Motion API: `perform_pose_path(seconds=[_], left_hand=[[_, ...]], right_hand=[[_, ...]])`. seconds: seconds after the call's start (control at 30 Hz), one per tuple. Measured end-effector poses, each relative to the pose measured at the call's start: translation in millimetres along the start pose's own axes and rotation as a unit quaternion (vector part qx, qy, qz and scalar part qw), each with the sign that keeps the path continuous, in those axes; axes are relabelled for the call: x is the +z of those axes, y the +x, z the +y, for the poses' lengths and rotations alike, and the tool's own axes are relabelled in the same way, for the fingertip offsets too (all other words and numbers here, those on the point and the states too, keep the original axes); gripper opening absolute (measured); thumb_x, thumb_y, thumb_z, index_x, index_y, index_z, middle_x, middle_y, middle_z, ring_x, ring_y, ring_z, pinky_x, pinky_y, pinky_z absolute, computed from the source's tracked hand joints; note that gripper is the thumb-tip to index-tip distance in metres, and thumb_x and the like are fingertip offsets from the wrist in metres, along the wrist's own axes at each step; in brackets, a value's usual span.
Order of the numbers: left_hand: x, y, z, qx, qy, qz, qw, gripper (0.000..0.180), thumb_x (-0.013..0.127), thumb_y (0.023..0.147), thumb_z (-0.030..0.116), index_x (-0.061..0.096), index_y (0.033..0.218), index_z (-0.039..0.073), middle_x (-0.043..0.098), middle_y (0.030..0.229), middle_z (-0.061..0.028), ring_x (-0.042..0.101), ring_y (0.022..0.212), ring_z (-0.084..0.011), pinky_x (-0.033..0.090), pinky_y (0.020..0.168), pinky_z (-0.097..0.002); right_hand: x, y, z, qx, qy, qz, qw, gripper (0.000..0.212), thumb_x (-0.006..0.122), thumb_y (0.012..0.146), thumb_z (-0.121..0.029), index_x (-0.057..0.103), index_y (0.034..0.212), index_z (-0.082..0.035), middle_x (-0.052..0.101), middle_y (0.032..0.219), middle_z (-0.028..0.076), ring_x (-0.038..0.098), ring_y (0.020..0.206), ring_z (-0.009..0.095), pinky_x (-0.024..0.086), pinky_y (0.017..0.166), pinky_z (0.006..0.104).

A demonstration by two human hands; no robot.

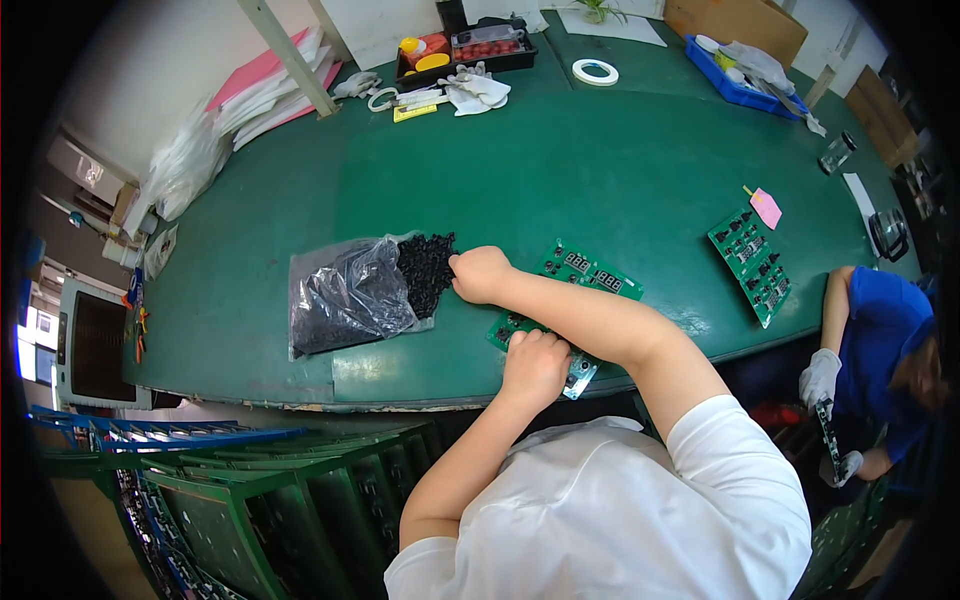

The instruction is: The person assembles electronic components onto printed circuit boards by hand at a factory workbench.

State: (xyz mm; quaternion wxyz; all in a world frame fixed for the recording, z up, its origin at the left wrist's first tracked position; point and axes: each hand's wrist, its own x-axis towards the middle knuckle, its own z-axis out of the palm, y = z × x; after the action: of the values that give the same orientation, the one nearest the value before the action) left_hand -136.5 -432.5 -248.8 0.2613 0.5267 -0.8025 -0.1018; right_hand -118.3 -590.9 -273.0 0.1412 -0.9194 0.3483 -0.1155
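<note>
A clear plastic bag (345, 297) lies on the green table, with small black parts (428, 272) heaped at its open right end. At the right edge of this heap is my right hand (481, 274), its fingers pinched together; what they hold, if anything, is hidden. My left hand (537, 368) is closed over a green circuit board (512, 325) near the table's front edge, its fingers curled at the board. Just beyond my right forearm shows green board with dark digit displays (590, 271). The forearm hides whether these are one board or two.
Another green circuit board (750, 265) lies to the right beside a pink tag (765, 208). At the far side stand a black tray (520, 58), a tape roll (595, 71) and a blue basket (735, 92). A gloved co-worker (890, 350) sits at right, holding a board.
</note>
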Motion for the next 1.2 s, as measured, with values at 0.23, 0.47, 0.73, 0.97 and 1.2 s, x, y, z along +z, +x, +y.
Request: perform_pose_path(seconds=[0.23, 0.47, 0.73, 0.97, 1.2], left_hand=[[3, -6, -4, 0.044, -0.015, 0.025, 0.999, 0.009, 0.067, 0.071, 0.013, 0.06, 0.067, 0.01, 0.057, 0.073, -0.0053, 0.055, 0.076, -0.0239, 0.038, 0.075, -0.0395], [-8, -4, -5, 0.094, 0.015, 0.017, 0.995, 0.008, 0.06, 0.075, 0.015, 0.062, 0.069, 0.009, 0.056, 0.072, -0.0057, 0.055, 0.077, -0.0242, 0.039, 0.079, -0.0402], [-51, 21, -119, -0.18, 0.032, 0.212, 0.96, 0.009, 0.058, 0.081, 0.012, 0.065, 0.083, 0.006, 0.062, 0.083, -0.0135, 0.06, 0.076, -0.0341, 0.047, 0.065, -0.0467], [-35, 39, -160, -0.134, 0.141, 0.13, 0.972, 0.011, 0.063, 0.078, 0.013, 0.068, 0.087, 0.008, 0.062, 0.08, -0.0099, 0.06, 0.08, -0.0309, 0.048, 0.07, -0.0438], [-20, 64, -163, -0.095, 0.245, 0.071, 0.962, 0.004, 0.064, 0.074, 0.012, 0.065, 0.078, 0.009, 0.058, 0.08, -0.0072, 0.055, 0.084, -0.0265, 0.042, 0.072, -0.0404]], right_hand=[[5, 1, 13, -0.06, 0.003, -0.018, 0.998, 0.012, 0.056, 0.077, -0.015, 0.062, 0.08, -0.005, 0.065, 0.075, 0.015, 0.065, 0.073, 0.034, 0.051, 0.062, 0.0462], [-59, -30, 74, 0.003, 0.148, -0.013, 0.989, 0.015, 0.055, 0.078, -0.011, 0.067, 0.086, -0.01, 0.067, 0.086, 0.014, 0.064, 0.083, 0.033, 0.051, 0.072, 0.0439], [-86, -79, 140, 0.095, 0.115, -0.04, 0.988, 0.013, 0.057, 0.08, -0.014, 0.066, 0.087, -0.008, 0.067, 0.085, 0.012, 0.063, 0.081, 0.031, 0.05, 0.071, 0.0415], [-81, -73, 145, 0.072, 0.087, -0.084, 0.99, 0.013, 0.058, 0.08, -0.016, 0.066, 0.086, -0.008, 0.066, 0.086, 0.011, 0.063, 0.082, 0.03, 0.05, 0.072, 0.0409], [-73, -77, 142, 0.022, 0.074, -0.013, 0.997, 0.012, 0.057, 0.081, -0.015, 0.064, 0.087, -0.008, 0.066, 0.088, 0.01, 0.062, 0.084, 0.029, 0.05, 0.072, 0.0436]])
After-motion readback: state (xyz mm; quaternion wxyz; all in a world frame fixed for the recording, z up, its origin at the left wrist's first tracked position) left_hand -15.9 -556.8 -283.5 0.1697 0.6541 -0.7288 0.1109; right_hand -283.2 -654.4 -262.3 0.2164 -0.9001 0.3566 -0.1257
